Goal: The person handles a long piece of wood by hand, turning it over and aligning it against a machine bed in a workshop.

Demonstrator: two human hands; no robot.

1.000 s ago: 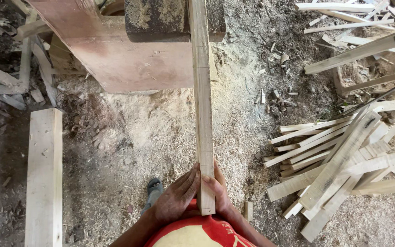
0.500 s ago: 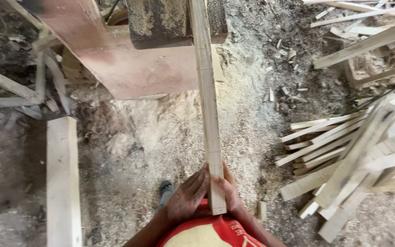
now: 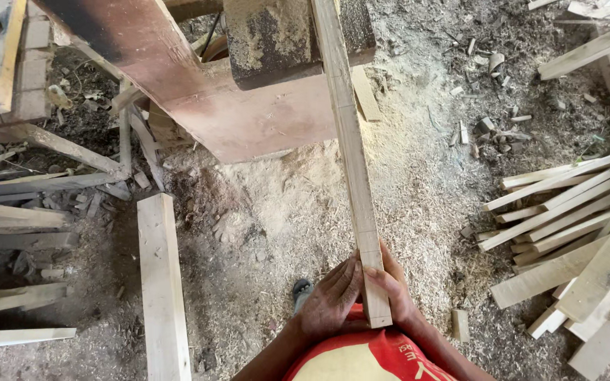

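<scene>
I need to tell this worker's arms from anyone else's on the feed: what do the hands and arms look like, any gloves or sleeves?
Both hands are bare: no gloves on the left hand or the right hand, and no rings or watch visible. The forearms show no sleeves. Below them is a red shirt with a pale yellow patch on the front.

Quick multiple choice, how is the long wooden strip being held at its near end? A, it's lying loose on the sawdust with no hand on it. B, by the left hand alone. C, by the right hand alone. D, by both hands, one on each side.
D: the left hand and the right hand press against opposite sides of the near end of the wooden strip, which runs away toward the rust-red machine.
</scene>
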